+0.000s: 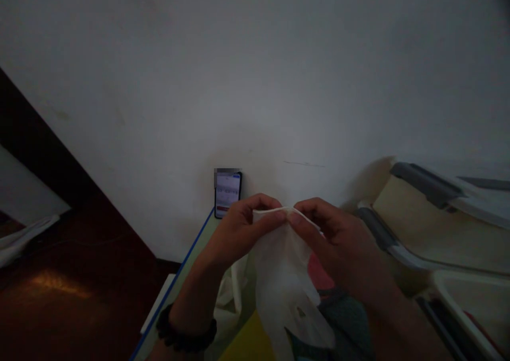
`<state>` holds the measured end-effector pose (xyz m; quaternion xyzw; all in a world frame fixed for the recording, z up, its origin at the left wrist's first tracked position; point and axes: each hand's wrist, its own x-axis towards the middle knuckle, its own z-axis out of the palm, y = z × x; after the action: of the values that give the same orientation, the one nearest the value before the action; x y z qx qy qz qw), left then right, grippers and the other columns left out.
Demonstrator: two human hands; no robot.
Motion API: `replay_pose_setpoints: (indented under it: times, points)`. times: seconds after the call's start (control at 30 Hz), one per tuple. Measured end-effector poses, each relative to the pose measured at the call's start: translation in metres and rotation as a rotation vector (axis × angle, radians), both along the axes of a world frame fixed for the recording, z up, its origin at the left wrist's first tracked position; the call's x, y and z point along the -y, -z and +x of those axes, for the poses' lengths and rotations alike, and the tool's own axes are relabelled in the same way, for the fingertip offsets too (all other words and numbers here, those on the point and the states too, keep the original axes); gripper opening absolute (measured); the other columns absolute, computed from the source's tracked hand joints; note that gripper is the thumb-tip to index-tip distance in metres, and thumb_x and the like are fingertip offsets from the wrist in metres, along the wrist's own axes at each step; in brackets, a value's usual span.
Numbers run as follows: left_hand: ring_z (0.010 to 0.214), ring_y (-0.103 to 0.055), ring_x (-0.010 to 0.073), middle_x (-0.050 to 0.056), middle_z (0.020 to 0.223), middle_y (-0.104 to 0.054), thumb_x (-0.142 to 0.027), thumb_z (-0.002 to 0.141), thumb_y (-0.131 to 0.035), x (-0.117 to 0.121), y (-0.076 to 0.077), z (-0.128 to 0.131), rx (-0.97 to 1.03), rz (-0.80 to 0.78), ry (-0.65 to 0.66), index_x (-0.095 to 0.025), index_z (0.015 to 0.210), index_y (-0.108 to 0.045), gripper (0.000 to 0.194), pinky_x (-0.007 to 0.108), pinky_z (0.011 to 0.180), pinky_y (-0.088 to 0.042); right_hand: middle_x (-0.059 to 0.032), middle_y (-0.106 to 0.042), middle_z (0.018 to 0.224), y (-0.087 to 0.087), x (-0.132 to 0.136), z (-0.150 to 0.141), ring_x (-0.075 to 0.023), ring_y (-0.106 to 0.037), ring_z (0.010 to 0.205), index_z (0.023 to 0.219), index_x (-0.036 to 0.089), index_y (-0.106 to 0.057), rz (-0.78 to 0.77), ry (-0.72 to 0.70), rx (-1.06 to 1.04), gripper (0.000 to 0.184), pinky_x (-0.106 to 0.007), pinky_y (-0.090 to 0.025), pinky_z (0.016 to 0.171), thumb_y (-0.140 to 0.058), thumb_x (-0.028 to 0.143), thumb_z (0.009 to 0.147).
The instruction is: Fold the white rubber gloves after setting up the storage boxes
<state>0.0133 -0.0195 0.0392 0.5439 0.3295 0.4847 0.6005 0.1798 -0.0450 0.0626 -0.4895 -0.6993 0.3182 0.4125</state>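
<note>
Both hands hold up a thin white glove (277,265) by its rolled cuff, above a table. My left hand (243,225) pinches the left part of the cuff between thumb and fingers. Close beside it, my right hand (332,233) pinches the right part, the two thumbs nearly touching. The glove's limp lower part hangs down, with finger-like ends spread near the bottom of the view. Behind it lie a yellow item (247,342), a pink item (320,272) and dark grey-green fabric (346,324), all partly hidden. A black beaded bracelet (185,337) circles my left wrist.
A phone (228,194) with a lit screen leans against the white wall (255,85). Pale fabric (233,289) lies on the blue-edged table (199,255). Cream bins with grey rims (442,228) stand stacked at right. The dark reddish floor (67,292) shows at left.
</note>
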Motion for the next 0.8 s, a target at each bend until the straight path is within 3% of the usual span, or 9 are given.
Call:
replay_pose_setpoints:
  times: [0.13, 0.23, 0.6, 0.8]
  points:
    - [0.058, -0.056, 0.0066, -0.003, 0.068, -0.064, -0.032, 0.079, -0.070, 0.001, -0.001, 0.004, 0.016, -0.017, 0.013, -0.017, 0.076, -0.063, 0.018, 0.016, 0.054, -0.043, 0.0031, -0.062, 0.070, 0.003, -0.004, 0.005, -0.0084, -0.053, 0.049, 0.088, 0.023, -0.060, -0.147, -0.065, -0.101, 0.027, -0.018, -0.042, 0.042, -0.055, 0.049, 0.086]
    - [0.057, -0.057, 0.0069, -0.004, 0.068, -0.064, -0.033, 0.079, -0.070, 0.001, 0.000, 0.004, 0.056, -0.045, 0.025, -0.017, 0.078, -0.063, 0.018, 0.016, 0.054, -0.043, 0.0033, -0.061, 0.070, 0.006, -0.006, 0.005, -0.0069, -0.049, 0.045, 0.089, 0.024, -0.060, -0.174, -0.088, -0.124, 0.028, -0.018, -0.041, 0.039, -0.056, 0.051, 0.086]
    - [0.055, -0.051, 0.0061, -0.005, 0.066, -0.059, -0.036, 0.072, -0.076, -0.002, 0.007, 0.004, 0.055, 0.026, -0.084, -0.018, 0.078, -0.064, 0.022, 0.015, 0.050, -0.038, 0.0018, -0.063, 0.074, 0.006, -0.011, -0.002, -0.0100, -0.057, 0.063, 0.085, 0.022, -0.061, -0.050, -0.049, -0.130, 0.017, -0.018, -0.044, 0.052, -0.057, 0.038, 0.087]
    - [0.053, -0.051, 0.0067, -0.004, 0.064, -0.060, -0.041, 0.069, -0.077, -0.004, 0.010, 0.013, 0.102, -0.032, -0.125, -0.017, 0.075, -0.064, 0.028, 0.016, 0.050, -0.039, 0.0021, -0.058, 0.074, 0.008, -0.012, 0.002, -0.0100, -0.049, 0.062, 0.087, 0.021, -0.059, -0.047, -0.093, -0.173, 0.019, -0.020, -0.037, 0.049, -0.058, 0.040, 0.087]
